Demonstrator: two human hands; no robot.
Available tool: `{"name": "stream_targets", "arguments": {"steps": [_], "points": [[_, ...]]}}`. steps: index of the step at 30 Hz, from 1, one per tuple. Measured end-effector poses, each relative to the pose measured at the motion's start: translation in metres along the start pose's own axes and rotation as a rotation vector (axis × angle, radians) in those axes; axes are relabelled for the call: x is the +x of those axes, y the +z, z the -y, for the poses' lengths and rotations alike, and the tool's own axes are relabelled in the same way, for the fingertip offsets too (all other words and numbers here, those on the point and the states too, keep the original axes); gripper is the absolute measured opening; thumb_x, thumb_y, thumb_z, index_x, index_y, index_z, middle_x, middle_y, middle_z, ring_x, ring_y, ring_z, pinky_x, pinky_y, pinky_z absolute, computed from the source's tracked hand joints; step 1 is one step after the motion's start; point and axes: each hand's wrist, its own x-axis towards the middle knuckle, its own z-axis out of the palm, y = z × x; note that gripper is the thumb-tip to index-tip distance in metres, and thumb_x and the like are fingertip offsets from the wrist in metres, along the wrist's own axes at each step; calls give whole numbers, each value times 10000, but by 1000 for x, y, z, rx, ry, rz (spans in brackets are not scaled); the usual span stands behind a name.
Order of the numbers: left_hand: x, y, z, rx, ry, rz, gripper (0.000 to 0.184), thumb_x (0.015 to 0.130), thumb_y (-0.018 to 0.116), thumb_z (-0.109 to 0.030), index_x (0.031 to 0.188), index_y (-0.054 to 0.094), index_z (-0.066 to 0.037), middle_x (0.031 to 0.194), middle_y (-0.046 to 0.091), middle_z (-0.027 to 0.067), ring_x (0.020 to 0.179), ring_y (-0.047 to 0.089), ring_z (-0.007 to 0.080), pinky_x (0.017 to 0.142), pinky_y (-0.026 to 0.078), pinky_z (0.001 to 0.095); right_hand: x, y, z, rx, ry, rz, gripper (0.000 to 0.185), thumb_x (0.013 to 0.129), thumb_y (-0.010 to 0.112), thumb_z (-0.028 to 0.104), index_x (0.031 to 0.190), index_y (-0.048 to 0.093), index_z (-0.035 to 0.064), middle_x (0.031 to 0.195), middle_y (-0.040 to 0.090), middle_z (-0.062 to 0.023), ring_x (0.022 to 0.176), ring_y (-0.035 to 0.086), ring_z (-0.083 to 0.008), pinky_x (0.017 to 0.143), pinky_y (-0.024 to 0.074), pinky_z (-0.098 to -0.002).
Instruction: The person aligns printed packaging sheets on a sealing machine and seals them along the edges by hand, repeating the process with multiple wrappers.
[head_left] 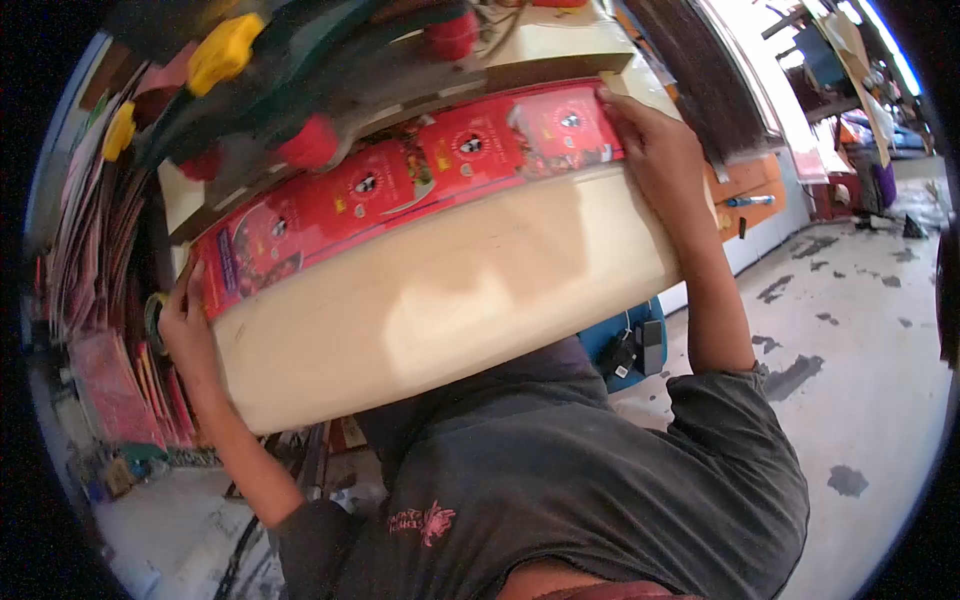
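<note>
A red printed sheet (400,175) with food pictures and round emblems lies lengthwise across the back of a cream board (480,290). At its left end, my left hand (188,325) closes on the edge, thumb and fingers near the corner. My right hand (660,155) grips the opposite end, its fingers bent over the upper right corner. Just behind the sheet runs a dark machine bar (300,90) with red rollers (310,140) and yellow knobs (225,55), blurred in part. The undersides of both hands' grips are hidden.
Stacks of red printed sheets (105,220) stand at the left. On the right, a blue pen (750,201) lies on an orange-brown surface (745,180). Below the board, a blue seat (600,345) carries a black device (650,345). The pale floor (840,400) has dark worn patches.
</note>
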Motion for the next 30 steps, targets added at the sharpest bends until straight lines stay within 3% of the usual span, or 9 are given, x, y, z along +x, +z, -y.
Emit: {"name": "stream_targets", "arguments": {"steps": [3,6,9,10,11,12,19,30], "points": [[1,-4,10,-27,-39,6,489,1033,583,-405,1300,669,-5,1241,709,190,1130,652,189,1017,446,326,2,1,6,85,10,1,278,998,587,258,1227,719,170,1073,732,-163,993,716,-342,856,544,-414],[-2,-4,2,-59,-54,-33,507,999,625,-444,1249,696,-9,1152,731,215,1043,685,188,955,481,316,4,1,4,23,54,63,295,1016,581,267,1273,696,178,1112,733,-144,1035,717,-320,868,548,-404],[1,0,12,-51,-17,-65,457,998,641,-387,1241,705,-5,1115,742,212,992,684,209,932,494,352,3,-4,9,12,-4,70,309,1019,571,240,1298,682,169,1191,706,-161,1112,687,-333,922,526,-393],[0,-1,7,-108,-49,-63,455,997,641,-382,1248,700,-7,1144,734,217,1033,689,201,941,494,352,4,-10,22,-24,83,127,313,1017,573,215,1306,677,157,1192,704,-173,1127,683,-331,941,516,-377],[-2,-4,0,-33,-104,-49,464,995,639,-396,1247,699,-11,1153,725,227,1043,697,219,944,493,350,2,-4,9,74,37,86,309,1014,581,211,1298,681,147,1181,704,-189,1121,687,-332,937,515,-372],[-2,-1,8,-37,6,-143,406,957,672,-412,1212,731,-101,1042,711,233,979,701,387,852,528,383,2,-8,23,59,77,87,306,1016,579,205,1297,683,145,1175,708,-193,1115,691,-332,937,514,-370],[-5,-2,4,-110,-17,-175,378,954,674,-397,1195,740,-114,1023,711,224,944,698,386,835,529,393,6,0,5,-16,32,127,333,1054,528,272,1343,660,169,1238,691,-182,1169,670,-318,957,508,-377],[0,1,15,-67,30,-190,350,965,658,-398,1177,754,-138,1007,718,210,922,701,382,820,536,409,4,-2,13,32,113,148,331,1045,563,200,1346,653,99,1276,700,-129,1184,672,-212,978,503,-326]]}}
